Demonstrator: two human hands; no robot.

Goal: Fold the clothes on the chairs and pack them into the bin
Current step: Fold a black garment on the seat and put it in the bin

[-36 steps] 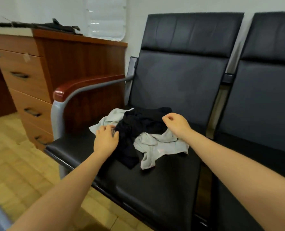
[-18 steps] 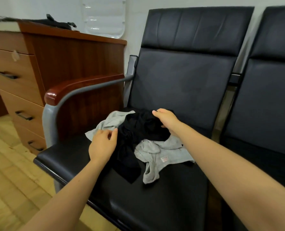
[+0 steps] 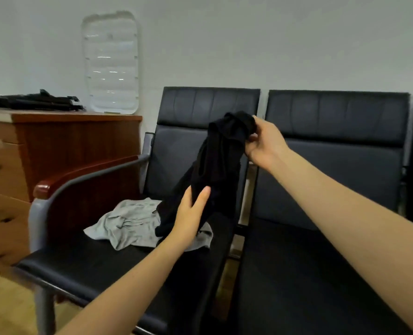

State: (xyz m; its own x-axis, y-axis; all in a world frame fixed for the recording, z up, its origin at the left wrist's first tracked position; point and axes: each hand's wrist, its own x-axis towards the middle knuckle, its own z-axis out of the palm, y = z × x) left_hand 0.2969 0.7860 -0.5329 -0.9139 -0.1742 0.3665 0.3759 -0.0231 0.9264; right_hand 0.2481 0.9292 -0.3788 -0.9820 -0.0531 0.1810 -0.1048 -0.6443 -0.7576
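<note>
Right hand [image 3: 261, 146] was raised in front of the far backrest of the left chair [image 3: 118, 269], fingers pinched shut on the top edge of the black garment [image 3: 221, 160]. Garment hung from that pinch in a twisted rope, its tail reaching down to the seat. Left hand [image 3: 191, 213] sat lower on the same garment, fingers wrapped around the hanging cloth at mid-length; it looked clamped, though the far side of the grip was hidden.

Grey garment [image 3: 130, 221] lay crumpled on the left chair's seat, partly under the black tail and the left wrist. Right chair [image 3: 321, 262] beside it showed a bare seat. No bin in view. Wooden drawer unit [image 3: 63, 151] stood to the left, past the armrest [image 3: 87, 172].

Judgement on the step: black garment was being lifted clear and sorted out for folding; nothing folded yet, task barely begun.

Notes on doing it well:
- Cloth was bunched and twisted, so edges could not be read. Best to let it hang and run the left hand along one edge to find a second corner or shoulder before any fold.
- Both hands wanted at matching corners, well apart, so the piece opens flat.
- The tail probably dragged on the grey garment; lifting higher, or shaking once, should free it without pulling the grey piece off the seat.
- The bare seat of the right chair looked the obvious flat place to lay it out and fold.
</note>
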